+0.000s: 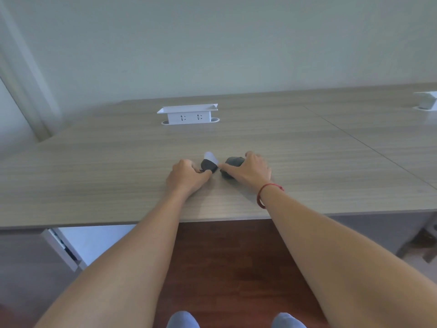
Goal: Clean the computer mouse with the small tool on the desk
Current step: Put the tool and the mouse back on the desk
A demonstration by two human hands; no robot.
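- Desk (283,143): wood-grain top, seen from above by the head camera; both forearms reach across its near edge.
- Left hand (186,177): curled, fingers closed around a small dark tool (209,165) with a pale, translucent tip pointing away from the person. Grip reads as clenched on the tool's near end.
- Tool rests low, at or just above the desk surface; contact with the desk cannot be confirmed.
- Right hand (249,170): palm down, draped over a dark computer mouse (233,163), fingers wrapped across its top and far side. Mouse sits on the desk, mid-depth, just right of the tool.
- Right thumb extends left towards the tool; the thumb tip lies just beside it, contact unclear.
- Tool and mouse: near each other, a narrow strip of desk visible between them.
- Red cord bracelet (267,192) on the right wrist.
- White pop-up socket box (189,114) stands raised at the desk's far side, well apart from the hands.
- Second white fitting (426,101) at far right edge, partly cut off.
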